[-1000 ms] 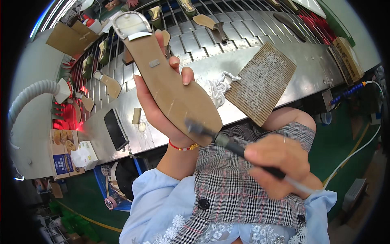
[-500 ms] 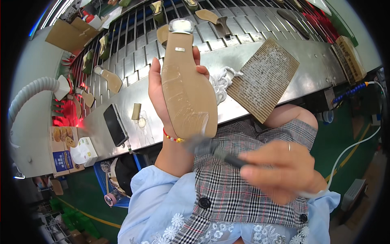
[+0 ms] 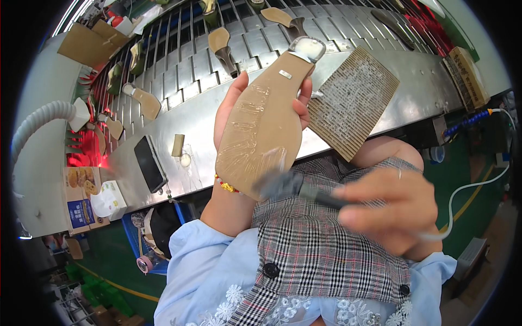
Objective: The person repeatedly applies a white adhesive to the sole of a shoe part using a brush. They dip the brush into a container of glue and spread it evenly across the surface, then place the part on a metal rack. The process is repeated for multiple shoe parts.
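Observation:
A tan shoe sole [image 3: 261,119] lies tilted across my left hand [image 3: 224,117], whose thumb and fingers clasp its two edges. Glossy wet streaks run over its broad part, and a clear-rimmed heel piece [image 3: 309,50] with a white centre forms its upper end. In my right hand [image 3: 394,206] is a dark-handled brush [image 3: 326,198]. Its bristle end, smeared by motion, is at the sole's lower edge; whether it touches cannot be told. A pale hose [image 3: 435,236] trails from behind that hand.
Beyond the metal bench edge [image 3: 190,117] runs a slatted conveyor [image 3: 244,46] carrying several soles and shoe parts. Corrugated cardboard [image 3: 356,100] with white residue sits to the right. At left are a phone [image 3: 150,164], a tissue box [image 3: 109,201] and a ribbed white duct [image 3: 43,119].
The sole has turned clockwise and its heel end swung right, covering most of the white cloth. My right hand and brush have shifted slightly right. A sole on the conveyor has come into fuller view.

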Demonstrator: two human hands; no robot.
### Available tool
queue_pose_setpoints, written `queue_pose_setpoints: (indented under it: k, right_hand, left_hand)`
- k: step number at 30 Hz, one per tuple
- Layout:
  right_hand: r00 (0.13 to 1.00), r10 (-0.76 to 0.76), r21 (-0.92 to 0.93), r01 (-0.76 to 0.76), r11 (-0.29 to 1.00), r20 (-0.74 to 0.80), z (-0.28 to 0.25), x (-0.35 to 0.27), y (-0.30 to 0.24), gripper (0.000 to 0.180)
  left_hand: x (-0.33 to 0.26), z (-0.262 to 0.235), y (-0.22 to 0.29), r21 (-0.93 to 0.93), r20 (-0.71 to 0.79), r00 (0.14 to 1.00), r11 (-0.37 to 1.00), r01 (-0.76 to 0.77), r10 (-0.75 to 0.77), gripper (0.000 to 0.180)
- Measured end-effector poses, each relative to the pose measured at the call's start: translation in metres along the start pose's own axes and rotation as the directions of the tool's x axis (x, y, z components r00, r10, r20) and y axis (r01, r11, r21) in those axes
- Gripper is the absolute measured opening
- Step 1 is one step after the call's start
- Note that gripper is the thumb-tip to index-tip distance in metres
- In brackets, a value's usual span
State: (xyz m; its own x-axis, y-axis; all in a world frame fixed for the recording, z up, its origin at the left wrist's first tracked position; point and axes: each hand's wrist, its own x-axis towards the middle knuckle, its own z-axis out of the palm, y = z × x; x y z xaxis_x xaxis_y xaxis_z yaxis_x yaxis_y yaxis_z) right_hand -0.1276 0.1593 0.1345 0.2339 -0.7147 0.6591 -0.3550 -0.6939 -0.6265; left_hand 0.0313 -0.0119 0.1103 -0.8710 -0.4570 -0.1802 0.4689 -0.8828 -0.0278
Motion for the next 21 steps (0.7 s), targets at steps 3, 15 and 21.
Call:
queue_pose_setpoints:
  k: [3,15,21]
  right_hand:
    - [0.999,-0.034,0.094,0.035,0.995,-0.013,-0.003,-0.003,0.004,0.024]
    - [0.988,0.124,0.009,-0.124,0.992,-0.097,-0.021,0.004,0.013,0.018]
    - [0.974,0.167,0.047,-0.162,0.986,-0.152,-0.024,0.006,0.009,0.01]
  left_hand:
    - [-0.001,-0.002,0.002,0.073,0.014,0.998,0.996,0.058,-0.059,0.067]
    - [-0.008,0.005,-0.009,-0.089,0.064,0.987,0.984,0.154,-0.149,0.073]
    - [-0.015,0.011,-0.02,-0.043,0.069,0.995,0.996,0.078,-0.075,0.079]
